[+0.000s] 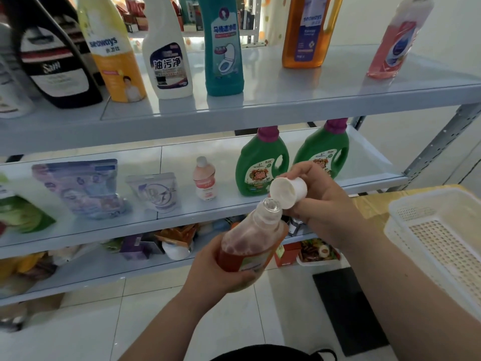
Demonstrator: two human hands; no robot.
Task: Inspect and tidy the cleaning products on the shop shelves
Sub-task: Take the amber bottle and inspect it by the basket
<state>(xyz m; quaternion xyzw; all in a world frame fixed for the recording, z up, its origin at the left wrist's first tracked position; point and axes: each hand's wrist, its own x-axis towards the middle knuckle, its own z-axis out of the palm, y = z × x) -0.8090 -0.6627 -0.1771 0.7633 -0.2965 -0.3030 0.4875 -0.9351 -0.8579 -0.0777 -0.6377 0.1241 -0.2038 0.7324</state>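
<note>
before the grey shelving [234, 108], cut off at left, a white perforated basket [416, 199] runs out of view at right. the teal bottle [224, 48] and its top-row neighbours lose their caps to the upper edge. the right hand [328, 207] partly hides one green jug [322, 149]. the left hand [221, 272] grips the uncapped orange bottle [250, 238] low before the middle shelf, covering part of its label; right fingers pinch the white cap [287, 190] beside its neck.

Bright, even daylight fills the view, strongest at 1 o'clock, where the wall [447, 35] washes out. The glossy upper shelf [286, 100] carries pale glare and soft reflections. Wide-angle distortion tilts the black bottle [57, 66] at 10 o'clock and the pink bottle [393, 48] at 2 o'clock. The 8 o'clock edge smears; shadows are faint.
</note>
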